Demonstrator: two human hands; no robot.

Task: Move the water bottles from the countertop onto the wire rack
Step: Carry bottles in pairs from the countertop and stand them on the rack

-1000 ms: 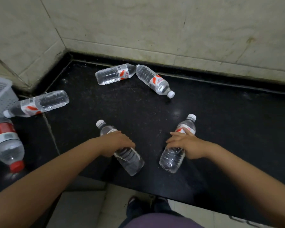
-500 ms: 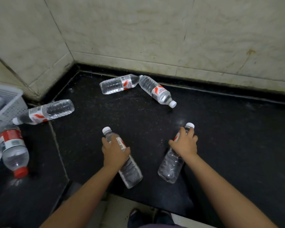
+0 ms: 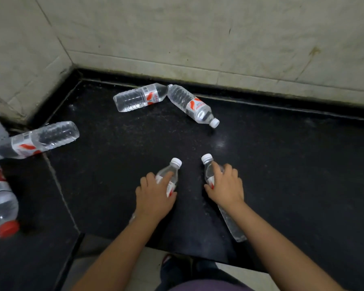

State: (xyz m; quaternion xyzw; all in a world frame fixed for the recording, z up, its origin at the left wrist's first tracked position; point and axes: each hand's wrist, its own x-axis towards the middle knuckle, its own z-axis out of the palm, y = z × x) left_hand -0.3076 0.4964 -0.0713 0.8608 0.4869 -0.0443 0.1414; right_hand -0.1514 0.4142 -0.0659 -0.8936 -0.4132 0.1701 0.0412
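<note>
On the black countertop (image 3: 282, 164) we see each hand wrapped around a water bottle: the left hand (image 3: 153, 198) grips one bottle (image 3: 170, 172), the right hand (image 3: 226, 185) another bottle (image 3: 208, 171), fingers curled tight. Three more bottles lie on their sides farther back and left.

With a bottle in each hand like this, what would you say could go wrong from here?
1. The right hand grips its bottle near the neck, so the long body could swing or slip when carried.
2. The left hand covers most of its bottle; the hold may be loose.
3. Bottles lying on the countertop, such as the one by the wall, could roll if bumped.
</note>
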